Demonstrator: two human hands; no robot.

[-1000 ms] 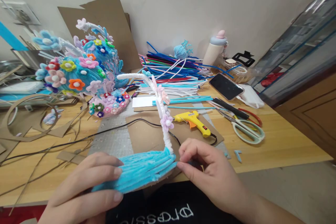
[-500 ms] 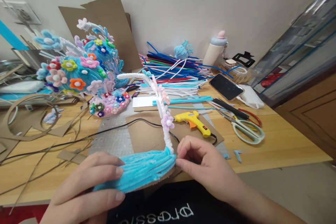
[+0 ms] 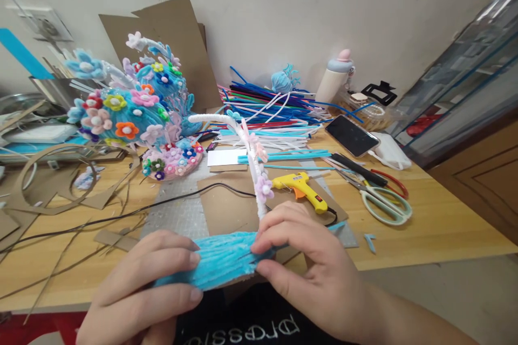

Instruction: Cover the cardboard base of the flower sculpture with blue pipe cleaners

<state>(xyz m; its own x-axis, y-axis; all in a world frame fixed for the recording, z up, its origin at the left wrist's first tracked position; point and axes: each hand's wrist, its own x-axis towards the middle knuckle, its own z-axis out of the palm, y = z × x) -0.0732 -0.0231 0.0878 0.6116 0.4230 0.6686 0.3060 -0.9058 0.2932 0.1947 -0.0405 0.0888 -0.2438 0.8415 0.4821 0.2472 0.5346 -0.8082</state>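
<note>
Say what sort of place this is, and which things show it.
Probably a craft corner at home or in a small workshop: coloured pipe cleaners, a yellow glue gun and scissors lie on a wooden table.

Right hand point(image 3: 313, 264) farther onto blue piece point(image 3: 224, 259)

The glue gun point(image 3: 301, 186) is yellow with an orange trigger; the scissors point(image 3: 386, 206) have pale green handles; the bottle point(image 3: 332, 82) is cream, its lid grey-blue and pink; the desk point(image 3: 437, 232) shows tan wood grain.
</note>
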